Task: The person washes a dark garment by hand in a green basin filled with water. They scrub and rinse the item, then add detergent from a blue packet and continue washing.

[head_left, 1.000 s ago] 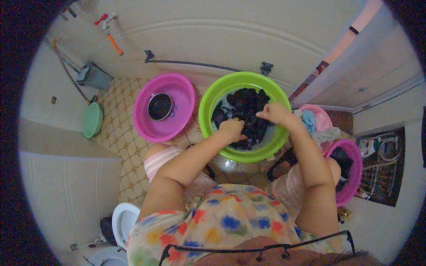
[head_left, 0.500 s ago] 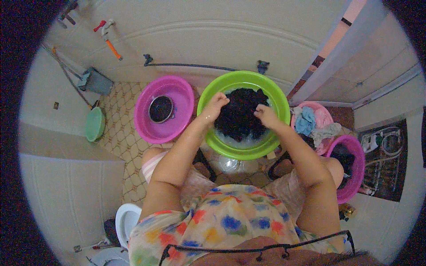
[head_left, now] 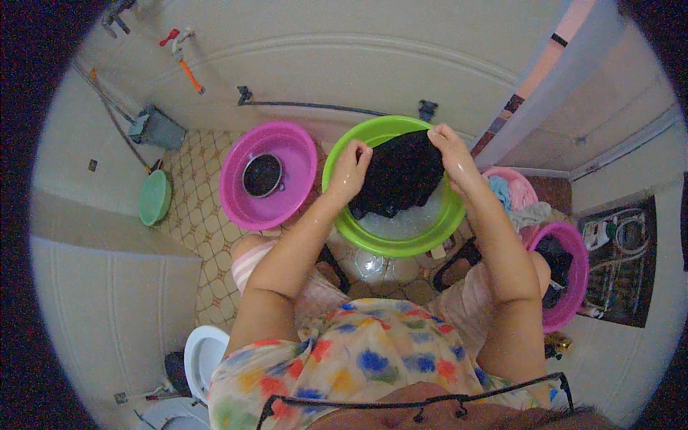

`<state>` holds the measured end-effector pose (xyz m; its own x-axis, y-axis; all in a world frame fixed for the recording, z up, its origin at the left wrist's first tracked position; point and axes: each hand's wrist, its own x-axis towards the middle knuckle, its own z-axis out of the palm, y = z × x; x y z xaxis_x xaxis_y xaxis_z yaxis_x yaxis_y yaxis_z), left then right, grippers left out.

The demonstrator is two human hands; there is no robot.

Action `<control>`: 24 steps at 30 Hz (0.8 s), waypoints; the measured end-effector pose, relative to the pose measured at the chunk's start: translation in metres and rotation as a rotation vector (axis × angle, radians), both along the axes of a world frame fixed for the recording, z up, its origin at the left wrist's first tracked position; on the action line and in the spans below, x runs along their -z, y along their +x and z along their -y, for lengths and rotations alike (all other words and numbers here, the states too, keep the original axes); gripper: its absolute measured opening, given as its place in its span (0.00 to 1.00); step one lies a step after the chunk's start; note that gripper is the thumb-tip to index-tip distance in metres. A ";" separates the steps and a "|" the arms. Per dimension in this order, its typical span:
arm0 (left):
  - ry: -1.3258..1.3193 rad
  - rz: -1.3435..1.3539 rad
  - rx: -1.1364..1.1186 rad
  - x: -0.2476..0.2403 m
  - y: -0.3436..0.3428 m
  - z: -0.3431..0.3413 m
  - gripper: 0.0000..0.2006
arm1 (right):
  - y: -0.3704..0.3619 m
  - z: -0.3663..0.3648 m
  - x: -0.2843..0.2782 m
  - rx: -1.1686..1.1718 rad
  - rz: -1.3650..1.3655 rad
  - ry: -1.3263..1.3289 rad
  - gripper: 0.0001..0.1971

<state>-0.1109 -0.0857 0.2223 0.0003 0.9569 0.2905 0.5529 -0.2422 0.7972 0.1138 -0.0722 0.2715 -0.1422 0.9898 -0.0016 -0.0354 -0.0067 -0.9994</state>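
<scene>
From where I sit at the remote feed, I set my clock on the broad lime-green plastic basin (head_left: 387, 248), with twelve toward the wall. The black fabric garment (head_left: 400, 175) is spread between my two hands over that basin, its raised edge toward twelve and its lower edge hanging toward six, above cloudy, sudsy water (head_left: 416, 223); I cannot tell how much of it is under the surface.

My left hand (head_left: 350, 170), between nine and ten, has thumb and curled fingers pinched on the garment's near side edge. My right hand (head_left: 454, 159), at two, pinches its upper corner between thumb and fingers.

At nine, just beside the green one, I have a round magenta plastic basin (head_left: 266, 213) with a dark-filled round container with a pale rim (head_left: 263, 175) inside. At three lies a heap with a light-blue cloth (head_left: 499, 190) and a pale grey cloth (head_left: 530, 213). At four stands a second magenta tub (head_left: 579, 283) holding dark cloth (head_left: 554, 259). Up at ten, a red-handled wall tap (head_left: 178, 40) carries a short orange hose (head_left: 189, 76).
</scene>
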 end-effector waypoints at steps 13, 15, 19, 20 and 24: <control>-0.101 -0.225 0.252 0.027 0.031 0.034 0.14 | -0.014 -0.010 -0.006 0.009 -0.564 -0.130 0.04; -0.294 -0.067 0.160 0.008 0.028 0.026 0.15 | -0.003 -0.021 0.001 0.046 -0.463 -0.163 0.05; -0.040 0.215 0.010 0.045 0.000 -0.010 0.14 | 0.014 -0.030 0.018 0.053 -0.016 -0.217 0.12; -0.222 0.363 0.013 -0.006 0.016 0.003 0.15 | 0.020 -0.030 0.028 0.063 0.057 -0.156 0.14; -0.445 0.976 0.148 -0.005 0.004 -0.007 0.14 | -0.002 -0.008 0.035 -0.201 0.306 -0.097 0.23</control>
<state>-0.1065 -0.0783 0.2275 0.0816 0.9860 -0.1456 -0.3788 0.1658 0.9105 0.1115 -0.0643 0.2361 -0.3117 0.9356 -0.1661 0.2765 -0.0780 -0.9579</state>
